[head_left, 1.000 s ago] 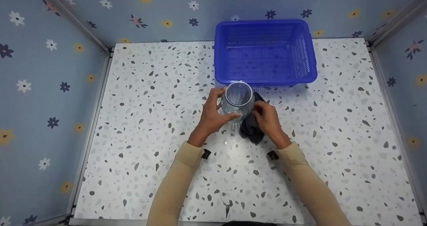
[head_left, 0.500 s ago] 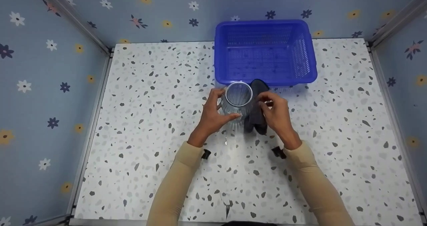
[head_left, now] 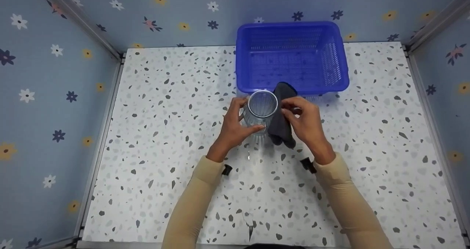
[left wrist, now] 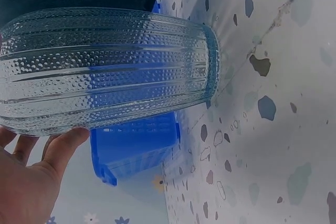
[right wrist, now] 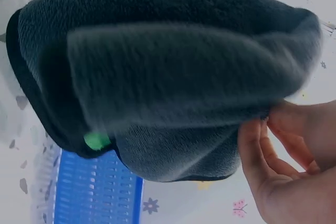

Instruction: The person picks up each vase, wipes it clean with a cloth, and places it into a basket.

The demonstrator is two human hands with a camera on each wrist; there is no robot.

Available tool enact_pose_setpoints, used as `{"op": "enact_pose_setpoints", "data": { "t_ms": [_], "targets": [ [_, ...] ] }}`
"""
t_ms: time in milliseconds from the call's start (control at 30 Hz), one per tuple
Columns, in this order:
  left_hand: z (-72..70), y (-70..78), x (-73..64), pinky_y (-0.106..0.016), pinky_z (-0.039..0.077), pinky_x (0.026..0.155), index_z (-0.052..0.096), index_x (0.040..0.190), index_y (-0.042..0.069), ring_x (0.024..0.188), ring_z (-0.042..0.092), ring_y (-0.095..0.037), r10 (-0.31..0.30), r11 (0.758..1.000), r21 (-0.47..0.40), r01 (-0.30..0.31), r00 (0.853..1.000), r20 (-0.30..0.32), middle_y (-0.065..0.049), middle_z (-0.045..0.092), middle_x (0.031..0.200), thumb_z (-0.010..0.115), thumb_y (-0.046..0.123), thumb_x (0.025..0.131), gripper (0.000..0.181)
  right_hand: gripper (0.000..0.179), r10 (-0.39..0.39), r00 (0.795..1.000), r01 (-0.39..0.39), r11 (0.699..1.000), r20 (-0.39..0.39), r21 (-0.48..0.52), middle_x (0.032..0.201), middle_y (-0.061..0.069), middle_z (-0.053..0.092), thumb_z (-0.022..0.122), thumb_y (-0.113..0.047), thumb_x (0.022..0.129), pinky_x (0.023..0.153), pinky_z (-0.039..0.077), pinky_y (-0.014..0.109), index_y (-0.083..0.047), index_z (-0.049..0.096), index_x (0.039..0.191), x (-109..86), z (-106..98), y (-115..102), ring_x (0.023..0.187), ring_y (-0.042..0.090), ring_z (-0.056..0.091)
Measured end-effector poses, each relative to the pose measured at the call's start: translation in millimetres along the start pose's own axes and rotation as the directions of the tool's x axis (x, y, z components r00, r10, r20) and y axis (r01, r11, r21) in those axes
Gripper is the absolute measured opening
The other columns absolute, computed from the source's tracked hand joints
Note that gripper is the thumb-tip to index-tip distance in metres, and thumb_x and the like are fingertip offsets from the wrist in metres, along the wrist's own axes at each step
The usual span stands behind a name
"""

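Note:
A clear, ribbed glass jar (head_left: 263, 109) with a dimpled surface stands upright, its round mouth facing up. My left hand (head_left: 234, 126) holds it from the left side, thumb across the front. In the left wrist view the jar (left wrist: 110, 72) fills much of the picture, its foot by the tabletop. My right hand (head_left: 305, 120) pinches a dark grey cloth (head_left: 282, 126) between thumb and fingers, just right of the jar. Seen from the right wrist, the cloth (right wrist: 173, 77) hangs folded with a black border and a small green patch, hiding most of the jar.
Behind the jar stands a blue plastic basket (head_left: 292, 91) with slotted walls, near the back wall. The speckled white tabletop (head_left: 176, 131) spreads on both sides. Flower-patterned panels (head_left: 58, 105) enclose the left, back and right.
My right hand has moved up and to the right, drawing the cloth up along the jar's right side so it reaches the basket's front rim in view. The left hand and jar stay put.

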State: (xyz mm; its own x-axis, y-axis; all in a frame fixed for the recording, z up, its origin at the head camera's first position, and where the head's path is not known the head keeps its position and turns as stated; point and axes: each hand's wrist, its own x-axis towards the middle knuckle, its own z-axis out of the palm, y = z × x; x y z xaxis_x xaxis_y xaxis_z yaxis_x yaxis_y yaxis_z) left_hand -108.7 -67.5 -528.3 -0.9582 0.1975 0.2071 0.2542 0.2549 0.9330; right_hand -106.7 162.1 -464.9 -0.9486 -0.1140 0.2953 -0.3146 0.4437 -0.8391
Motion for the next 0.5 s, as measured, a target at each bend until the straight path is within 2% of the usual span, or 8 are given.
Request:
{"op": "enact_pose_setpoints", "data": {
  "t_ms": [167,333,500],
  "targets": [
    [-0.3,-1.1,-0.4,-0.05,0.055,0.105,0.049,0.145,0.008,0.141,0.05,-0.029,0.013,1.0,0.021,-0.013,1.0,0.0,-0.011,0.049,0.146,0.097,0.028,0.078,0.084,0.016,0.018,1.0,-0.017,1.0,0.02,-0.013,0.105,0.017,0.074,0.073,0.008,0.095,0.081,0.061,0.035,0.003,0.078,0.11,-0.2,-0.2,-0.6,0.096,0.029,0.072],
    [-0.3,-1.8,-0.7,-0.049,0.056,0.104,0.048,0.147,0.007,0.14,0.05,-0.029,0.018,0.999,0.034,-0.018,1.0,0.0,-0.011,0.049,0.145,0.096,0.028,0.079,0.086,0.014,0.021,0.999,-0.02,0.999,0.031,-0.036,0.103,0.016,0.074,0.072,0.009,0.095,0.078,0.059,0.041,0.003,0.077,0.108,1.0,0.7,2.1,0.096,0.03,0.071],
    [0.7,-1.4,-0.2,-0.049,0.056,0.105,0.049,0.146,0.007,0.141,0.05,-0.029,0.015,1.0,0.018,-0.015,1.0,-0.003,-0.011,0.049,0.146,0.097,0.027,0.078,0.086,0.013,0.017,0.999,-0.017,1.0,0.028,-0.013,0.099,0.017,0.073,0.071,0.012,0.094,0.076,0.058,0.031,0.005,0.075,0.104,-1.0,1.9,7.5,0.093,0.029,0.071]
  ]
}}
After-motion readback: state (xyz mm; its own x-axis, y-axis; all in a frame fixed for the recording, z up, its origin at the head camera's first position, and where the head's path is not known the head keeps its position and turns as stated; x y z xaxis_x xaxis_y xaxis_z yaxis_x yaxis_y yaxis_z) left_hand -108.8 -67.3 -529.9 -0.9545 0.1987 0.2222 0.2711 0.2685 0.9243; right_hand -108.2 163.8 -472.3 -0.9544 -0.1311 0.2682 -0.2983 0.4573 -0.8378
